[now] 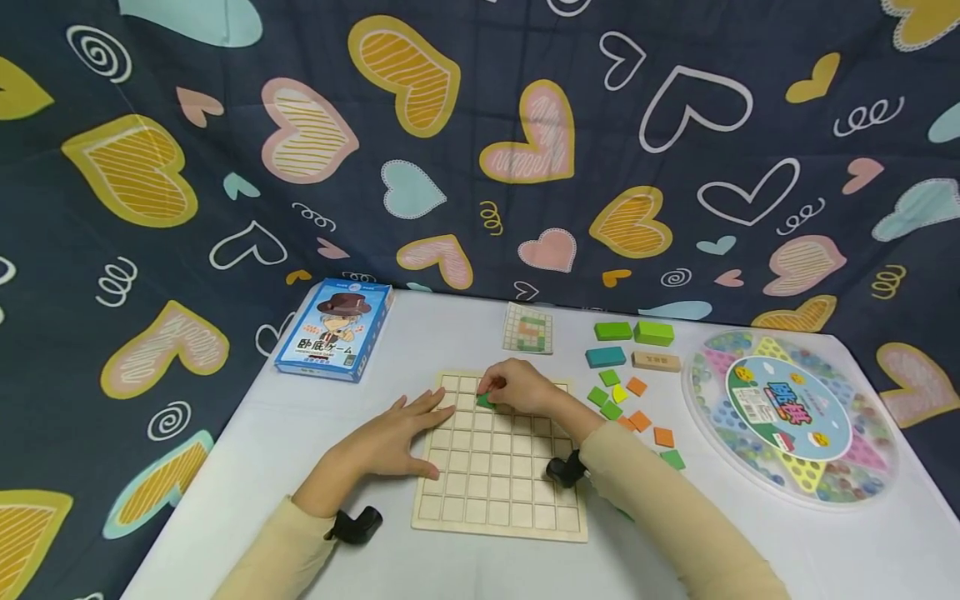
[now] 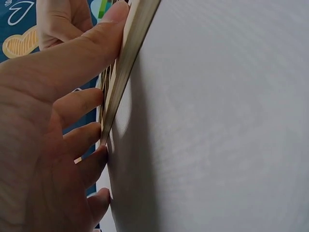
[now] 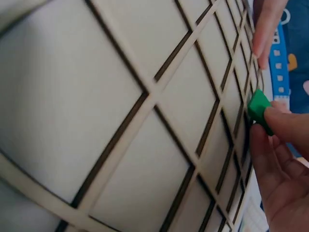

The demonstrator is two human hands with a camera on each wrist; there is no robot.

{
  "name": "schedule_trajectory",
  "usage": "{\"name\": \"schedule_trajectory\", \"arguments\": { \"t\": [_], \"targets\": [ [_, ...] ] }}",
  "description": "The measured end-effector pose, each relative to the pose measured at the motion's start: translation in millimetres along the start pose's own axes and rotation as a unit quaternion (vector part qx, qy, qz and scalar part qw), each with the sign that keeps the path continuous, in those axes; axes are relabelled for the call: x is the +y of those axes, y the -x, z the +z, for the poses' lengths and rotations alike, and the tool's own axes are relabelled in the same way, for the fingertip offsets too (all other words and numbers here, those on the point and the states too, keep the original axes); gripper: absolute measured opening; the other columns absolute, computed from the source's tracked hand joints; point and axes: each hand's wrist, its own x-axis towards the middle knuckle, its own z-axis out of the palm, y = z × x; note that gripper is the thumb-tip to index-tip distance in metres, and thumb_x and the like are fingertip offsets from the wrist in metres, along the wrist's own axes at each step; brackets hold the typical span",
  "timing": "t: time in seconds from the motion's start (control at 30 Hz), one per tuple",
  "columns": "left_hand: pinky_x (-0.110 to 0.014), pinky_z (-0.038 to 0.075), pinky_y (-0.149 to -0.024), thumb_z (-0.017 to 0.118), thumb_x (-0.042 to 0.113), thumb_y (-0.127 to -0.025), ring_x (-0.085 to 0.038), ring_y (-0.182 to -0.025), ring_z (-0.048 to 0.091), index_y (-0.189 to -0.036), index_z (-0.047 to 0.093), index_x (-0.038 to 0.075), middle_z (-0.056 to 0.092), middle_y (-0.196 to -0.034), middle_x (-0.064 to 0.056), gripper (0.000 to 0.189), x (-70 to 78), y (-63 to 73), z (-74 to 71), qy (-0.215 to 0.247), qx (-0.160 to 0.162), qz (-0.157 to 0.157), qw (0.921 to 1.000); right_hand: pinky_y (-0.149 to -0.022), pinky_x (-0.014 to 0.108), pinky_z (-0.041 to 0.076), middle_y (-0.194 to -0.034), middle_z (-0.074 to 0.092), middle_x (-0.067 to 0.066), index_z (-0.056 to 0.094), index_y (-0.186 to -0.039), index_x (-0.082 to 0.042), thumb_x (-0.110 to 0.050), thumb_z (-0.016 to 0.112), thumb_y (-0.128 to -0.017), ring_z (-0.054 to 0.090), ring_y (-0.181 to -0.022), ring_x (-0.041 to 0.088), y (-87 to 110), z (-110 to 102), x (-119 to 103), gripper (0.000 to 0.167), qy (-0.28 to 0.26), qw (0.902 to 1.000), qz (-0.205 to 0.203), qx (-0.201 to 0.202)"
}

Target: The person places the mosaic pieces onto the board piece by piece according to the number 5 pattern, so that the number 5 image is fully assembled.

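Note:
A pale wooden grid board (image 1: 498,521) lies on the white table in front of the person. The right hand (image 1: 521,386) pinches a small green square tile (image 3: 259,105) between thumb and fingers, over a cell near the board's far edge. In the right wrist view the tile is tilted against the grid. At the board's left edge rests the left hand (image 1: 390,437), its fingers spread and mostly straight. The left wrist view shows the left thumb (image 2: 91,53) against the wooden rim. The board's cells that show hold no tiles; some are hidden by the right arm.
Beyond the board lies a pattern card (image 1: 528,328). To the right are loose green tiles (image 1: 597,396), orange tiles (image 1: 663,437), a yellow piece (image 1: 619,393) and several blocks (image 1: 605,357). A round marble game case (image 1: 795,408) sits far right; a blue box (image 1: 333,329) lies back left.

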Motion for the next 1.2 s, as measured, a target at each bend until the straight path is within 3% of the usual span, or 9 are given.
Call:
{"name": "schedule_trajectory", "arguments": {
  "t": [0.47, 0.73, 0.83, 0.93, 1.07, 1.2],
  "targets": [
    [-0.058, 0.016, -0.115, 0.076, 0.053, -0.069, -0.033, -0.144, 0.021, -0.147, 0.038, 0.017, 0.020, -0.157, -0.012, 0.094, 2.8, -13.2, 2.4, 0.012, -0.004, 0.017, 0.9998, -0.077, 0.022, 0.050, -0.094, 0.061, -0.001, 0.070, -0.095, -0.013, -0.008, 0.066, -0.088, 0.056, -0.085, 0.011, 4.4, 0, 14, 0.009, 0.066, 0.9964, -0.052, 0.006],
    [-0.059, 0.016, -0.114, 0.075, 0.056, -0.068, -0.035, -0.143, 0.022, -0.147, 0.037, 0.017, 0.020, -0.157, -0.013, 0.096, -2.1, -8.8, 8.2, 0.015, 0.002, 0.013, 0.9998, -0.084, 0.026, 0.051, -0.103, 0.064, 0.006, 0.061, -0.112, -0.005, -0.009, 0.064, -0.089, 0.060, -0.094, 0.015, 12.4, -1, 14, 0.023, 0.024, 0.9981, -0.044, 0.036],
    [-0.059, 0.016, -0.114, 0.076, 0.056, -0.068, -0.035, -0.143, 0.022, -0.146, 0.038, 0.016, 0.020, -0.157, -0.013, 0.096, -3.4, -4.2, 8.6, 0.018, 0.010, 0.014, 0.9997, -0.088, 0.031, 0.052, -0.111, 0.064, 0.010, 0.060, -0.119, -0.002, -0.009, 0.063, -0.090, 0.061, -0.101, 0.020, 32.9, -14, 16, 0.029, 0.004, 0.9968, -0.047, 0.065],
    [-0.060, 0.015, -0.114, 0.076, 0.055, -0.068, -0.035, -0.143, 0.022, -0.146, 0.038, 0.015, 0.021, -0.157, -0.015, 0.096, -3.3, -1.8, 7.2, 0.019, 0.018, 0.020, 0.9995, -0.089, 0.037, 0.052, -0.116, 0.062, 0.014, 0.059, -0.121, 0.001, -0.007, 0.062, -0.090, 0.060, -0.105, 0.027, 66.2, -36, 30, 0.032, 0.001, 0.9936, -0.039, 0.106],
    [-0.060, 0.016, -0.114, 0.077, 0.054, -0.067, -0.036, -0.143, 0.023, -0.146, 0.039, 0.015, 0.021, -0.157, -0.015, 0.096, -1.8, -0.6, 3.5, 0.016, 0.017, 0.016, 0.9996, -0.087, 0.041, 0.054, -0.117, 0.060, 0.018, 0.060, -0.120, 0.003, -0.004, 0.063, -0.088, 0.061, -0.105, 0.032, 109.4, -63, 65, 0.032, 0.018, 0.9824, 0.024, 0.184],
    [-0.061, 0.019, -0.113, 0.077, 0.055, -0.066, -0.038, -0.141, 0.025, -0.145, 0.040, 0.015, 0.023, -0.156, -0.015, 0.096, -1.2, -2.7, 1.5, 0.009, 0.015, 0.015, 0.9997, -0.086, 0.048, 0.053, -0.119, 0.059, 0.024, 0.057, -0.122, 0.007, -0.009, 0.065, -0.088, 0.060, -0.105, 0.037, 135.0, -82, 97, 0.038, 0.052, 0.9638, 0.135, 0.224]
  ]
}}
